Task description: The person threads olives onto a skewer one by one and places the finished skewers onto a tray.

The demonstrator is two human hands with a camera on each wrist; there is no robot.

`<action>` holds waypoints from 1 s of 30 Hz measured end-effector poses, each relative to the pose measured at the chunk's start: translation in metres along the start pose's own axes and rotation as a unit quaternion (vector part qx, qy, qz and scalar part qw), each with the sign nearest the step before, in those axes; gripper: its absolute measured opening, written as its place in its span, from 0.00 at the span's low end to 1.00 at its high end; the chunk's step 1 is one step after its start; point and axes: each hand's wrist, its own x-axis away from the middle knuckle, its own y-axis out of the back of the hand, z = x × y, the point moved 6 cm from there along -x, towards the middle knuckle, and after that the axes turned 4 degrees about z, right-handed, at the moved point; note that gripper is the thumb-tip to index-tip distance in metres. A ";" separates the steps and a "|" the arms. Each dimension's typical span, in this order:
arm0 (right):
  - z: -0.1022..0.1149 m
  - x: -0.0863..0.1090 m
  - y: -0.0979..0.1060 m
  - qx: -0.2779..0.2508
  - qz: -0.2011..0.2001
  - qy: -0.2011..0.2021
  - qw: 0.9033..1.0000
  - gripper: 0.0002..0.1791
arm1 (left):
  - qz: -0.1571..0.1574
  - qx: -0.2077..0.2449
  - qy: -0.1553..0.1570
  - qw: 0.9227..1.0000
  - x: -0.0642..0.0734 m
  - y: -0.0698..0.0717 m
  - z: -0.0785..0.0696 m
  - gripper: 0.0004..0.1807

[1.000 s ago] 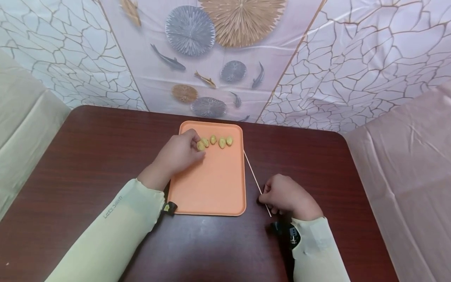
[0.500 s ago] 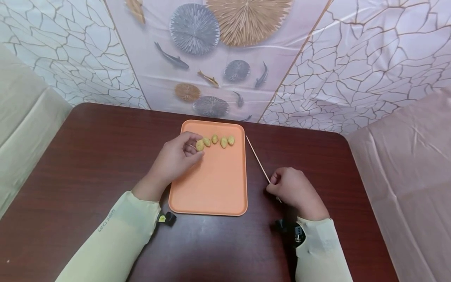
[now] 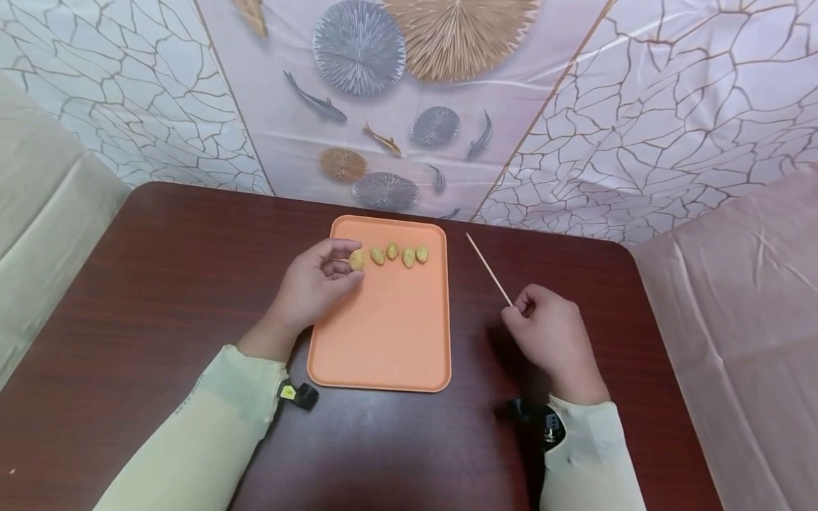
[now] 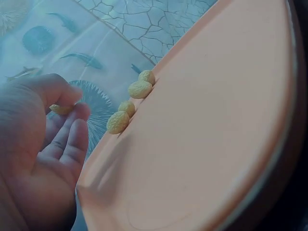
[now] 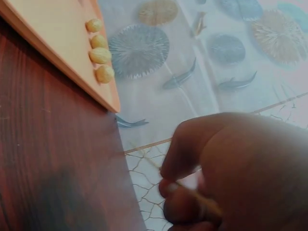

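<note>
Left hand (image 3: 309, 287): while its thumb and fingertips pinch a yellow oval piece (image 3: 357, 260), the gap between them is narrow; the tip grip likely suits something so small and leaves much of it exposed.
Oval piece: at the tray's far left, beside the row but apart from it; the fingers hide part of it in the left wrist view.
Right hand (image 3: 551, 337): pinching a thin stick (image 3: 488, 270) near its closer end; most of the length reaches forward, probably so the tip stays free; the shadow below suggests the hand is raised.
Row: four other oval pieces (image 3: 409, 257) lie inside the orange tray (image 3: 380, 348), near its far edge; the raised rim presumably keeps them from rolling off.
In the way: the tray's right rim stands between stick and row; a patterned cloth (image 3: 639, 142) hangs behind the table (image 3: 192, 248), limiting room beyond.
</note>
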 end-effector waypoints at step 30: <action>0.014 -0.001 -0.047 -0.238 0.082 0.162 0.954 0.06 | -0.035 0.091 -0.008 0.995 -0.004 0.009 0.008 0.18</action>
